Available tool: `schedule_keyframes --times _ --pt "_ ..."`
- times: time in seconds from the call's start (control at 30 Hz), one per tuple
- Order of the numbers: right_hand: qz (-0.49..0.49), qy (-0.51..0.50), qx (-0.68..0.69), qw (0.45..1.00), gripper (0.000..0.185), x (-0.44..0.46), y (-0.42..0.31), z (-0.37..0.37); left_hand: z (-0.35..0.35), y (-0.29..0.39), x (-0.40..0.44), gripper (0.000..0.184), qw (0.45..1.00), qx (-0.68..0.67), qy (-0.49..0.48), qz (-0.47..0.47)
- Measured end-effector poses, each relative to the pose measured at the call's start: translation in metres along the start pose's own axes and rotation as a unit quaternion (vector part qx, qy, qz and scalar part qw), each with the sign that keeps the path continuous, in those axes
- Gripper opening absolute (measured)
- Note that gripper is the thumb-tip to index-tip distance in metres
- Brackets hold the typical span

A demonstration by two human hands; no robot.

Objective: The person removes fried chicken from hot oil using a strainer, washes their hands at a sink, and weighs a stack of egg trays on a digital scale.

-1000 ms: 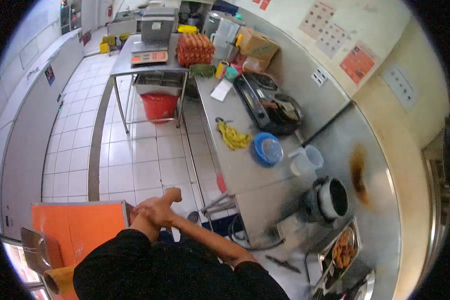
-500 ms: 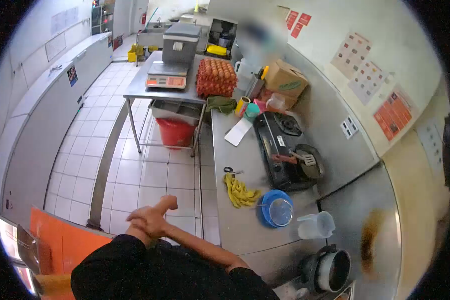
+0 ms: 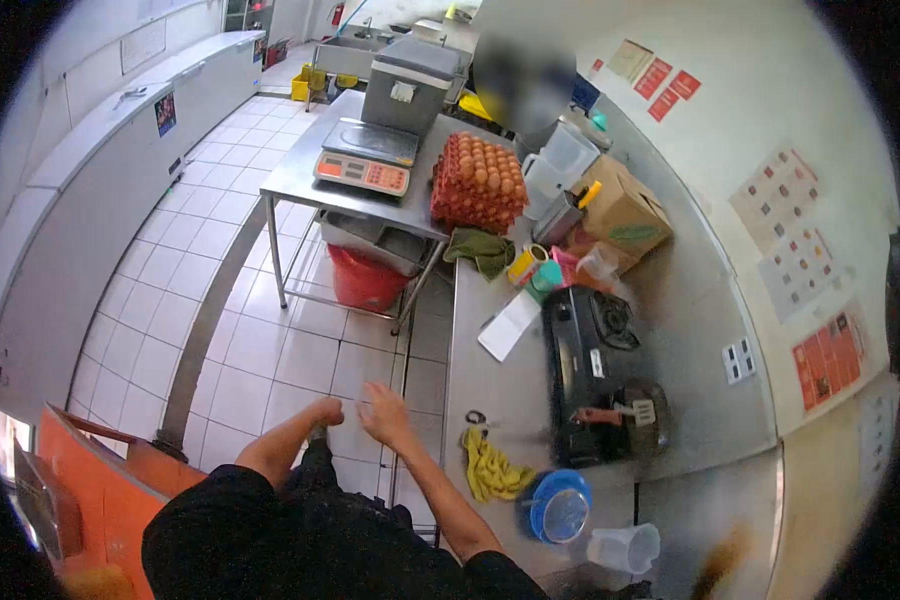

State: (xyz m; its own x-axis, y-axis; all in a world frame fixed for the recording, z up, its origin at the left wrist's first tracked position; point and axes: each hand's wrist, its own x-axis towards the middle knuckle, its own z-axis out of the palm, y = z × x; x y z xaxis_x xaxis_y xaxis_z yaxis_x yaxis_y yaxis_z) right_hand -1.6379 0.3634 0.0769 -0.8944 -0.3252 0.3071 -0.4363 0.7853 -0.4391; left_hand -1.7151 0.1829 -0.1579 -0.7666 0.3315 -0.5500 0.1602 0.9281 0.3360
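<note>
My left hand is held in front of my body above the tiled floor; its fingers are turned away and hard to make out. Close beside it, my right hand is raised with its fingers apart and nothing in it. The two hands are separate. To the right of my right hand, yellow gloves lie crumpled on the steel counter, with small black-handled scissors just above them. A blue basin with a strainer on it stands beside the gloves.
A black gas stove holds a pan with a spatula. A clear jug stands nearby. Ahead, a steel table carries a scale, a grey cooler and stacked egg trays. Someone blurred is behind.
My hands have come apart; before, my right hand was over my left wrist. The view has shifted, so the counter and table sit lower and further right.
</note>
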Motion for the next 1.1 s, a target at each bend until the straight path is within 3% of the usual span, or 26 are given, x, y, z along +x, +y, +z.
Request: schedule_keyframes --times 0.07,0.13,0.2,0.23,0.3,0.4,0.43,0.47,0.5,0.57,0.6,0.63,0.67,0.73,0.77,0.8,0.83,0.9,0.93,1.0,1.1 --pt "0.071 -0.052 0.024 0.996 0.038 0.011 0.038 -0.002 0.012 -0.048 0.015 0.026 0.999 -0.002 -0.009 0.031" --pt "0.164 -0.068 0.036 0.984 0.033 0.022 0.053 -0.014 -0.034 -0.078 -0.027 0.031 0.993 -0.006 -0.087 0.083" --pt "0.209 -0.043 0.055 0.976 0.028 0.02 0.074 -0.004 -0.042 -0.111 -0.052 0.034 0.972 -0.176 -0.069 -0.139" --pt "0.208 -0.051 0.06 0.975 0.028 0.023 0.081 0.0 -0.043 -0.132 -0.052 0.034 0.97 -0.18 -0.073 -0.146" --pt "0.306 -0.072 0.083 0.946 0.025 0.031 0.092 0.009 -0.023 -0.188 -0.041 0.035 0.895 -0.31 -0.162 -0.279" --pt "0.303 -0.076 0.053 0.949 0.024 0.058 0.106 0.018 0.002 -0.251 -0.045 0.035 0.892 -0.331 -0.164 -0.261" --pt "0.286 -0.049 0.028 0.957 0.022 0.069 0.116 0.024 -0.023 -0.241 -0.056 0.033 0.86 -0.353 -0.117 -0.348" --pt "0.289 -0.052 0.032 0.955 0.022 0.082 0.127 0.026 -0.026 -0.252 -0.052 0.033 0.86 -0.35 -0.12 -0.353" --pt "0.28 -0.029 0.016 0.959 0.022 0.101 0.139 0.026 -0.028 -0.263 -0.049 0.03 0.904 -0.297 -0.146 -0.271" --pt "0.265 0.021 -0.006 0.964 0.022 0.141 0.165 0.016 -0.042 -0.262 -0.034 0.021 0.836 -0.364 -0.14 -0.386" --pt "0.258 0.05 -0.011 0.965 0.022 0.166 0.178 0.006 -0.046 -0.268 -0.022 0.021 0.836 -0.361 -0.139 -0.389" --pt "0.265 0.055 -0.054 0.961 0.026 0.192 0.192 -0.005 -0.047 -0.273 -0.003 0.023 0.971 -0.117 -0.147 -0.145" --pt "0.272 0.06 -0.096 0.956 0.03 0.217 0.209 -0.016 -0.05 -0.278 0.017 0.025 0.973 0.142 -0.137 0.119" --pt "0.234 0.128 -0.177 0.947 0.038 0.258 0.262 -0.023 -0.076 -0.258 0.055 0.022 0.966 -0.151 -0.159 -0.14" --pt "0.25 0.131 -0.195 0.939 0.046 0.282 0.283 -0.033 -0.099 -0.25 0.068 0.025 0.968 -0.16 -0.147 -0.122" --pt "0.266 0.133 -0.212 0.931 0.056 0.303 0.3 -0.042 -0.104 -0.249 0.095 0.028 0.99 0.039 -0.125 0.044" --pt "0.267 0.13 -0.206 0.932 0.056 0.313 0.31 -0.049 -0.138 -0.224 0.103 0.028 0.932 -0.293 -0.08 -0.196" --pt "0.287 0.102 -0.264 0.915 0.073 0.35 0.33 -0.066 -0.187 -0.191 0.13 0.028 0.911 -0.36 -0.02 -0.202" --pt "0.282 0.104 -0.258 0.918 0.073 0.366 0.34 -0.07 -0.21 -0.174 0.142 0.029 0.919 -0.348 0.01 -0.187" --pt "0.421 -0.047 -0.158 0.892 0.082 0.383 0.358 -0.073 -0.258 -0.145 0.167 0.03 0.924 -0.335 0.045 -0.177" --pt "0.393 -0.026 -0.174 0.903 0.069 0.389 0.383 -0.071 -0.315 -0.11 0.212 0.031 0.964 -0.241 0.105 -0.043"
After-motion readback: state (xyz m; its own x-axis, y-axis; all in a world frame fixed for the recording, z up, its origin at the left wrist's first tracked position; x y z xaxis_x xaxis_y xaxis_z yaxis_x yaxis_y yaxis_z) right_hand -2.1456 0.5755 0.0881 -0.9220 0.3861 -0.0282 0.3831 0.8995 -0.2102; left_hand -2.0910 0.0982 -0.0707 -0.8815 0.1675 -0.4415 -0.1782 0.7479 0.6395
